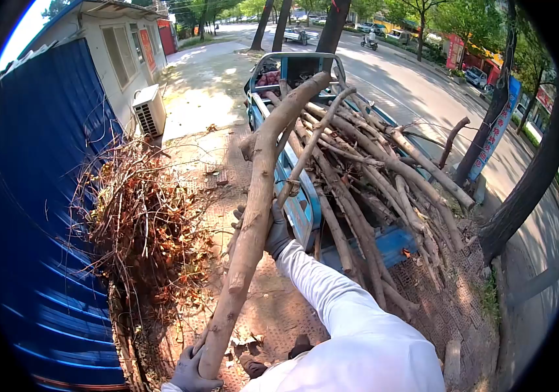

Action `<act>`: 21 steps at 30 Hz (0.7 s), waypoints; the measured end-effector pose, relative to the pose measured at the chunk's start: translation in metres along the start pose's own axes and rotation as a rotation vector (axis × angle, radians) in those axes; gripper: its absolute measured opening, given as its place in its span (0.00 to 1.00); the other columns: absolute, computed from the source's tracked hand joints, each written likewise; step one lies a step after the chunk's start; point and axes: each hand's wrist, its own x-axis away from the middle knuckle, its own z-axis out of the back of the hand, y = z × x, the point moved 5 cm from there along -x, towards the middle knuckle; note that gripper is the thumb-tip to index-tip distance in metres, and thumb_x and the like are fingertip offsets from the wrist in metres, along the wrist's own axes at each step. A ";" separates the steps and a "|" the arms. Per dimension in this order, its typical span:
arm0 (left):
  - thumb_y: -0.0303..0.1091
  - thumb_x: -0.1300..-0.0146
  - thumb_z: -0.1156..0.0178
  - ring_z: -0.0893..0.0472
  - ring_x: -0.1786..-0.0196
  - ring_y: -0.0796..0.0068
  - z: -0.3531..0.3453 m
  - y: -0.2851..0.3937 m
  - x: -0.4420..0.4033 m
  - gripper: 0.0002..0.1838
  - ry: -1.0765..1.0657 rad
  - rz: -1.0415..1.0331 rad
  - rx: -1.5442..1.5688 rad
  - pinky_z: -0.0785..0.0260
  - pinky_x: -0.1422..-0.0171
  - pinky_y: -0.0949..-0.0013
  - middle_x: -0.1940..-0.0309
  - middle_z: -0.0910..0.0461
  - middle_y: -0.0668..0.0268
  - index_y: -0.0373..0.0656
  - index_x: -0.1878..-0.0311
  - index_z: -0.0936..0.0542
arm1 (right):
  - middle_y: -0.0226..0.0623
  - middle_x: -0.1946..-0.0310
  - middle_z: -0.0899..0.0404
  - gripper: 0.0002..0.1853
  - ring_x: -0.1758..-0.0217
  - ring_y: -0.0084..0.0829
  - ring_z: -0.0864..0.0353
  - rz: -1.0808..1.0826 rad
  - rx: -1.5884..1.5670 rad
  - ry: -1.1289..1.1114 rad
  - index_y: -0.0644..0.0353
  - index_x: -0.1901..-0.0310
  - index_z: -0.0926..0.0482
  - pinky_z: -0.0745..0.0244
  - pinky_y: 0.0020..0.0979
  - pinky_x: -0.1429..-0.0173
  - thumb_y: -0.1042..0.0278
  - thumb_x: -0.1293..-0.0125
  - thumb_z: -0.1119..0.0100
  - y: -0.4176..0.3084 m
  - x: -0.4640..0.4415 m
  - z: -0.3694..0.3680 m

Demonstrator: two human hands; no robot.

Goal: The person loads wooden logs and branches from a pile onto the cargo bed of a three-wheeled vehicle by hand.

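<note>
A long, thick log [260, 176] slants up from the bottom of the head view, its upper end over the blue cargo vehicle [305, 196]. My left hand [191, 372], in a grey glove, is closed on the log's lower end. Farther up, my gloved right hand [280, 230] reaches around the log from beneath, with fingertips showing on its far side. A thinner forked branch [315, 140] lies just right of the log near that hand. Many cut branches [384, 163] are piled lengthwise in the vehicle's bed, several sticking out over its rear.
To the left, a heap of twigs and dry leaves [142, 222] lies against blue metal sheeting [37, 215]. An air-conditioner unit [149, 111] stands by the white building. Tree trunks [534, 176] line the road at right. My shoes are on the paving [279, 307].
</note>
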 end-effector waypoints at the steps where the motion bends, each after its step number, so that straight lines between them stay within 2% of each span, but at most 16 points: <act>1: 0.66 0.63 0.18 0.34 0.26 0.37 0.004 0.009 -0.023 0.67 0.028 -0.077 -0.005 0.37 0.24 0.44 0.26 0.40 0.37 0.39 0.21 0.34 | 0.46 0.36 0.21 0.43 0.33 0.51 0.21 0.060 0.040 0.086 0.55 0.28 0.29 0.27 0.56 0.27 0.27 0.31 0.42 -0.020 -0.024 0.029; 2: 0.69 0.64 0.19 0.32 0.29 0.35 0.008 0.018 -0.047 0.68 0.055 -0.159 -0.013 0.34 0.26 0.46 0.28 0.38 0.35 0.42 0.20 0.34 | 0.40 0.40 0.18 0.43 0.38 0.46 0.18 0.064 0.015 0.080 0.52 0.30 0.26 0.24 0.53 0.30 0.23 0.33 0.43 -0.038 -0.041 0.033; 3: 0.65 0.62 0.18 0.30 0.29 0.41 0.012 0.027 -0.066 0.66 0.064 -0.146 0.028 0.34 0.26 0.49 0.29 0.35 0.37 0.40 0.21 0.35 | 0.38 0.46 0.16 0.44 0.45 0.40 0.16 0.148 0.035 0.191 0.50 0.32 0.25 0.19 0.48 0.36 0.20 0.34 0.46 -0.063 -0.063 0.072; 4: 0.60 0.60 0.16 0.28 0.29 0.46 0.018 0.040 -0.091 0.65 0.084 -0.143 0.066 0.33 0.26 0.52 0.30 0.32 0.40 0.39 0.21 0.35 | 0.37 0.50 0.16 0.42 0.49 0.38 0.16 0.156 0.085 0.167 0.50 0.35 0.24 0.18 0.46 0.40 0.20 0.34 0.46 -0.083 -0.075 0.073; 5: 0.60 0.60 0.16 0.28 0.29 0.46 0.023 0.055 -0.109 0.65 0.082 -0.132 0.069 0.33 0.26 0.52 0.30 0.32 0.40 0.39 0.21 0.35 | 0.36 0.54 0.15 0.40 0.53 0.36 0.15 0.163 0.131 0.156 0.50 0.39 0.22 0.17 0.44 0.43 0.19 0.33 0.46 -0.094 -0.073 0.078; 7: 0.50 0.59 0.13 0.23 0.32 0.59 0.025 0.072 -0.138 0.61 -0.006 -0.117 0.584 0.32 0.26 0.58 0.35 0.24 0.49 0.36 0.22 0.34 | 0.35 0.58 0.17 0.38 0.55 0.36 0.16 0.201 0.104 0.257 0.49 0.43 0.22 0.16 0.43 0.46 0.20 0.33 0.46 -0.098 -0.060 0.100; 8: 0.42 0.59 0.13 0.21 0.36 0.66 0.015 0.064 -0.145 0.59 -0.048 -0.065 0.641 0.32 0.27 0.62 0.39 0.19 0.55 0.34 0.24 0.33 | 0.35 0.61 0.18 0.36 0.58 0.37 0.16 0.241 0.090 0.346 0.49 0.47 0.22 0.16 0.42 0.48 0.21 0.32 0.46 -0.105 -0.056 0.117; 10: 0.42 0.59 0.13 0.21 0.36 0.66 0.004 0.060 -0.153 0.59 -0.038 -0.070 0.583 0.32 0.27 0.61 0.38 0.20 0.54 0.33 0.23 0.33 | 0.34 0.63 0.19 0.35 0.59 0.37 0.17 0.252 0.187 0.395 0.49 0.50 0.22 0.15 0.42 0.50 0.20 0.33 0.46 -0.119 -0.058 0.156; 11: 0.43 0.59 0.13 0.21 0.36 0.65 0.004 0.066 -0.151 0.60 -0.036 -0.063 0.522 0.32 0.27 0.61 0.37 0.20 0.52 0.33 0.23 0.34 | 0.34 0.64 0.20 0.34 0.59 0.37 0.17 0.261 0.273 0.454 0.49 0.54 0.22 0.15 0.41 0.51 0.20 0.34 0.45 -0.119 -0.047 0.143; 12: 0.45 0.59 0.13 0.23 0.32 0.62 -0.004 0.073 -0.151 0.62 -0.142 0.024 0.664 0.33 0.25 0.60 0.34 0.22 0.50 0.31 0.22 0.36 | 0.35 0.63 0.19 0.35 0.58 0.37 0.18 0.318 0.080 0.539 0.50 0.52 0.21 0.16 0.40 0.51 0.20 0.34 0.45 -0.105 -0.030 0.134; 13: 0.45 0.59 0.13 0.23 0.32 0.62 -0.018 0.064 -0.150 0.62 -0.158 0.041 0.668 0.33 0.25 0.60 0.34 0.22 0.50 0.31 0.22 0.36 | 0.35 0.63 0.19 0.35 0.58 0.37 0.18 0.317 0.072 0.561 0.50 0.52 0.21 0.16 0.40 0.51 0.20 0.34 0.45 -0.099 -0.011 0.138; 15: 0.48 0.59 0.13 0.25 0.29 0.58 -0.036 0.042 -0.168 0.64 -0.055 -0.142 0.548 0.35 0.23 0.59 0.32 0.25 0.46 0.30 0.22 0.38 | 0.35 0.58 0.17 0.36 0.53 0.37 0.18 0.174 0.050 0.515 0.50 0.48 0.20 0.17 0.42 0.46 0.21 0.33 0.45 -0.087 0.014 0.141; 16: 0.54 0.60 0.14 0.27 0.26 0.53 -0.044 0.043 -0.170 0.67 -0.065 -0.116 0.537 0.36 0.22 0.58 0.31 0.27 0.42 0.30 0.21 0.40 | 0.36 0.51 0.17 0.39 0.47 0.38 0.20 0.149 0.058 0.428 0.51 0.41 0.22 0.21 0.42 0.39 0.21 0.33 0.46 -0.074 0.034 0.139; 18: 0.55 0.62 0.14 0.27 0.26 0.51 -0.061 0.030 -0.185 0.69 -0.069 -0.117 0.514 0.36 0.22 0.57 0.30 0.28 0.41 0.30 0.21 0.40 | 0.36 0.42 0.22 0.41 0.41 0.38 0.23 0.134 0.225 0.479 0.49 0.31 0.28 0.29 0.41 0.30 0.22 0.31 0.47 -0.041 0.086 0.115; 19: 0.57 0.63 0.14 0.28 0.26 0.49 -0.073 0.021 -0.189 0.70 -0.069 -0.107 0.487 0.36 0.22 0.56 0.30 0.28 0.40 0.30 0.21 0.40 | 0.31 0.42 0.22 0.38 0.40 0.35 0.23 -0.001 0.348 0.529 0.48 0.29 0.31 0.28 0.41 0.31 0.26 0.27 0.48 -0.019 0.126 0.112; 21: 0.59 0.64 0.14 0.28 0.25 0.48 -0.082 0.018 -0.186 0.72 -0.063 -0.096 0.388 0.36 0.22 0.55 0.29 0.30 0.39 0.33 0.20 0.41 | 0.26 0.43 0.23 0.39 0.39 0.28 0.23 0.024 0.335 0.571 0.46 0.26 0.34 0.27 0.38 0.34 0.35 0.30 0.36 0.042 0.202 0.121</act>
